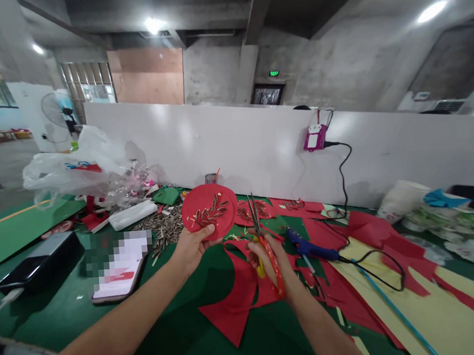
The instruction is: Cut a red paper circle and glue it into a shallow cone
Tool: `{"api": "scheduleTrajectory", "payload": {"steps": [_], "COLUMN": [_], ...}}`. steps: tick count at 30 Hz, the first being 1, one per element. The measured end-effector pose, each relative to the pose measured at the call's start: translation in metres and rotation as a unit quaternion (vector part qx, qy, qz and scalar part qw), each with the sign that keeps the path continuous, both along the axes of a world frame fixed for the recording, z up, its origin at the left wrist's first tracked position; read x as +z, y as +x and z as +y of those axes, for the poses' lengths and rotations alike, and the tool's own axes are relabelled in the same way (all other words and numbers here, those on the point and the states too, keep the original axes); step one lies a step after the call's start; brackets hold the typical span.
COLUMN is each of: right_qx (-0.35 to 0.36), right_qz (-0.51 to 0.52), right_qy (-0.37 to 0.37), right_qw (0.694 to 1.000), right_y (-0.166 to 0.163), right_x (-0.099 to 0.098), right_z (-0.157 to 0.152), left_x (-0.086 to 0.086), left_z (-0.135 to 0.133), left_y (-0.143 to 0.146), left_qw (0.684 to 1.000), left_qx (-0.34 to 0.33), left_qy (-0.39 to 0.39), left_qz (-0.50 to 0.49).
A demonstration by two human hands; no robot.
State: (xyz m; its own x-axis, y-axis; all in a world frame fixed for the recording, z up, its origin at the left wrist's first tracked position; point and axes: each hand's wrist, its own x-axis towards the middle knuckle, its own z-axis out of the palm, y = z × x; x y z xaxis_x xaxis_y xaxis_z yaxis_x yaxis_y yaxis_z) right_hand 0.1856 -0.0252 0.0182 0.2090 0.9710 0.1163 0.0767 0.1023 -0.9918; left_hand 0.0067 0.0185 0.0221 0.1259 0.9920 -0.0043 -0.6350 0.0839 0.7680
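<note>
My left hand (196,246) pinches the lower edge of a red paper disc (193,201). Sunflower seeds (214,211) are laid on the disc in a leafy branch pattern, with small pale bits among them. To its right, my right hand (270,254) grips a pair of scissors (275,273) by orange and yellow handles, blades pointing up and slightly apart. The blades stand beside the disc without touching it. Behind them lies more red paper (256,210) with seed patterns. A curved red paper offcut (235,309) rests on the green table below my hands.
A blue glue gun (314,246) with a black cord lies right of the scissors. Loose seeds (165,229) are heaped left of the disc. A phone (123,266) and a black power bank (38,261) lie at left. Yellow paper sheets (377,292) cover the right side.
</note>
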Motion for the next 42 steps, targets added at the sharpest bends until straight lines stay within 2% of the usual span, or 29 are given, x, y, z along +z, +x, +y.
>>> {"api": "scheduleTrajectory", "payload": {"steps": [5, 9, 22, 31, 36, 42], "right_qx": [-0.002, -0.006, -0.021, -0.019, -0.052, -0.074], "right_qz": [0.028, 0.026, 0.021, 0.070, 0.080, 0.095], "right_qy": [0.022, 0.038, 0.065, 0.083, 0.084, 0.089], "right_qw": [0.999, 0.999, 0.997, 0.994, 0.992, 0.989], "right_y": [-0.004, -0.005, -0.006, -0.003, 0.003, 0.009], "right_x": [0.011, 0.017, 0.018, 0.014, 0.011, 0.004], "right_z": [-0.007, -0.013, -0.015, -0.011, -0.005, 0.002], "left_x": [0.020, 0.028, 0.023, 0.039, 0.035, 0.034], "left_z": [0.000, 0.002, 0.002, -0.005, -0.007, -0.004], "left_y": [0.017, 0.033, 0.049, 0.078, 0.090, 0.085], "left_qw": [1.000, 0.999, 0.999, 0.997, 0.998, 0.999], "left_qx": [-0.014, -0.028, -0.030, -0.009, -0.020, -0.001], "left_qy": [0.009, 0.038, 0.028, 0.038, 0.039, 0.045], "left_qz": [-0.011, -0.009, -0.014, -0.062, -0.036, 0.000]}}
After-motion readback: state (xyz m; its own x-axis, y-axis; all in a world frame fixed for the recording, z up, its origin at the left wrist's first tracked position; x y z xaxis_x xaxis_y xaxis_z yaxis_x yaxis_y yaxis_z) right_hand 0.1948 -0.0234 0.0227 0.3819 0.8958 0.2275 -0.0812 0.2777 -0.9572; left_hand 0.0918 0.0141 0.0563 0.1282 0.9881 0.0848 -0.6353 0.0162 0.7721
